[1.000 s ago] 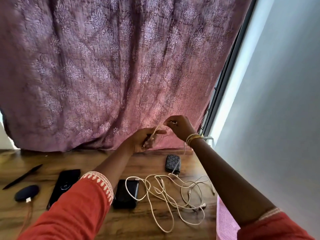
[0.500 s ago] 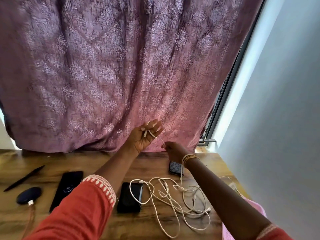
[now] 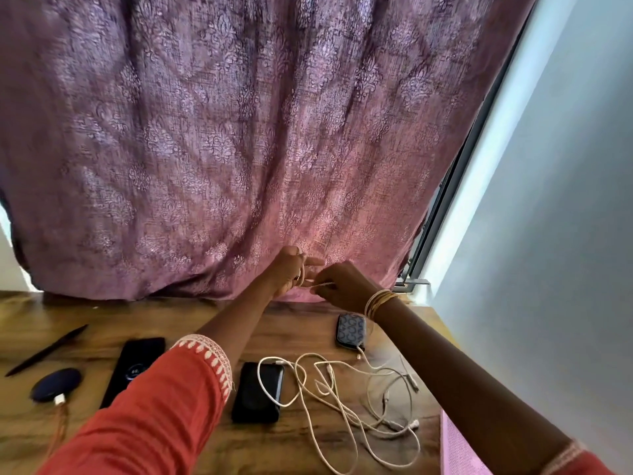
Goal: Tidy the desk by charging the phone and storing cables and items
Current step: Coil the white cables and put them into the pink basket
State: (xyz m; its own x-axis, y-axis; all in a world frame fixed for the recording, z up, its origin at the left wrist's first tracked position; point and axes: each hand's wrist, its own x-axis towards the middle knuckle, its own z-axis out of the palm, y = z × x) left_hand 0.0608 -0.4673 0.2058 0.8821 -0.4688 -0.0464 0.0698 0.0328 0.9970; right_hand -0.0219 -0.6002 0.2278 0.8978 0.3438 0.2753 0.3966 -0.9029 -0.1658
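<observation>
Wooden desk (image 3: 301, 450), raised left hand (image 3: 287, 269), right hand (image 3: 346, 286) pinching cable (image 3: 317, 285)

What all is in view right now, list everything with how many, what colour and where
Cable: one, cream, wound round the left fingers, held above the desk's far edge.
Loose cables: a tangle, count unclear, white and cream, right part of the desk.
Phone: one, black, screen lit, left of centre.
Power bank: one, black, centre, beside the tangle.
Pouch: one, dark patterned, far right of the desk.
Charging pad: one, dark blue, near left, white plug attached.
Pen: one, black, far left.
Desk: one, brown wood.
Curtain: one, mauve patterned, behind the desk.
Left hand: grips the cable.
Right hand: pinches the cable, gold bangles on the wrist.
</observation>
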